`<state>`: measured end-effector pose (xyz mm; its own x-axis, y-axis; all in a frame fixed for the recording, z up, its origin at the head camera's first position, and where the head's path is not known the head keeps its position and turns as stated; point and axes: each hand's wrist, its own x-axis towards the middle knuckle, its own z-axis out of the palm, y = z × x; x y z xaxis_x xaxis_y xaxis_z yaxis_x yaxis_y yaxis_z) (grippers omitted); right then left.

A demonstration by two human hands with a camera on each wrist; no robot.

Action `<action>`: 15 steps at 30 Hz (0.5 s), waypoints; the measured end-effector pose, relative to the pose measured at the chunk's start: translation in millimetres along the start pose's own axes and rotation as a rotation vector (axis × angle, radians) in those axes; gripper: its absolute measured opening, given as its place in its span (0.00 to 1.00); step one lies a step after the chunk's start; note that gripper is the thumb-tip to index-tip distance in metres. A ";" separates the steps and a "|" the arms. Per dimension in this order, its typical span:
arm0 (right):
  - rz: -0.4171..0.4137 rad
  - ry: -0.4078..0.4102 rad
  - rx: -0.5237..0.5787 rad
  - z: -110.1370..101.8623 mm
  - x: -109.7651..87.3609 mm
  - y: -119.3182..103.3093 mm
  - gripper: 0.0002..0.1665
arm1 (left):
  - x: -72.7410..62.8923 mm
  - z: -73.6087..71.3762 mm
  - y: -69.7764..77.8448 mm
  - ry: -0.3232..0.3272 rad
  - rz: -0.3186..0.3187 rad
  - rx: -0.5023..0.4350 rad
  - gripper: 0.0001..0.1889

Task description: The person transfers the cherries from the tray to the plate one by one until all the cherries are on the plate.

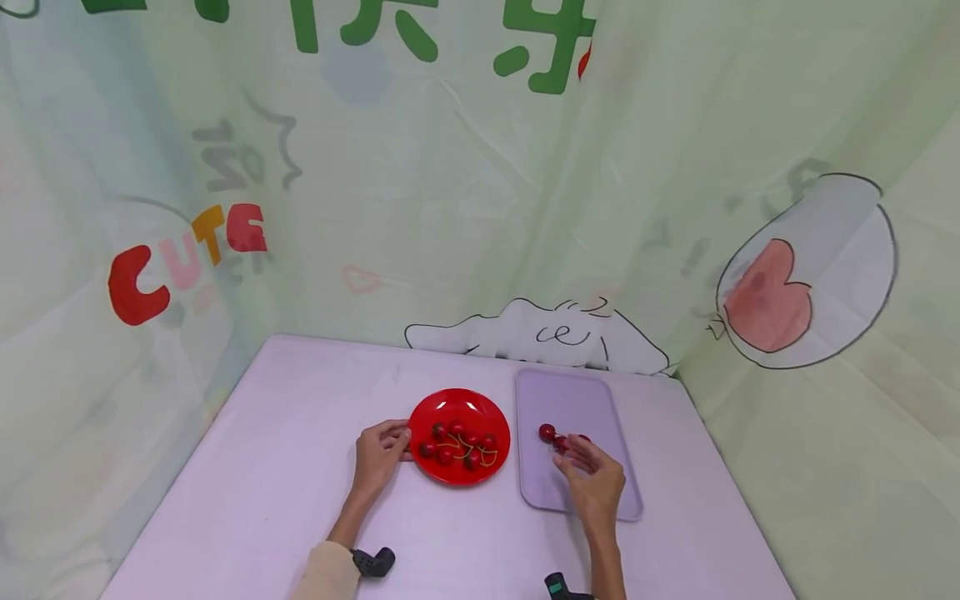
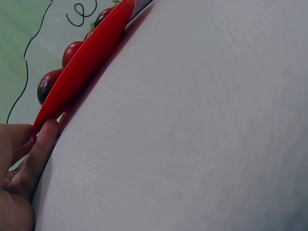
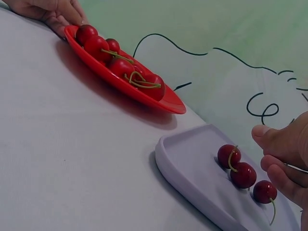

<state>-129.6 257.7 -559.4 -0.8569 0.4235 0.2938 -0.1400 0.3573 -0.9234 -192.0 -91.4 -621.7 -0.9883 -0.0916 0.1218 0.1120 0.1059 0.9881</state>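
Observation:
A red plate [image 1: 459, 477] holds several red cherries [image 3: 121, 67] with green stems. My left hand [image 1: 378, 455] pinches the plate's left rim, thumb on top and fingers below, as the left wrist view shows. To its right lies a pale purple tray [image 1: 542, 492] with three dark red cherries [image 3: 243, 175] grouped near its middle. Over the tray hovers my right hand [image 1: 596, 483], its thumb and fingers parted with nothing between them. Its fingertips are close to the cherries and partly cover them in the head view.
Both plate and tray stand on a white table [image 1: 300, 400], with a narrow gap between them. A printed curtain [image 1: 465, 208] hangs behind the table and along both sides. Each wrist wears a small black device, such as the left one [image 1: 373, 562].

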 end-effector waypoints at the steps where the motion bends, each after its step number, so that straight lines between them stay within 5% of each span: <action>1: -0.004 0.003 -0.020 -1.0 0.1 0.8 0.25 | -0.1 -0.6 -0.2 0.002 0.003 -0.007 0.14; 15: -0.053 0.048 -0.084 -6.0 2.0 13.0 0.24 | 0.1 -0.8 0.6 -0.013 -0.004 -0.026 0.14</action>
<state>-130.2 268.1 -569.4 -0.8247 0.4407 0.3545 -0.1403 0.4478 -0.8830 -191.9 -92.2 -621.0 -0.9900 -0.0794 0.1165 0.1103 0.0794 0.9907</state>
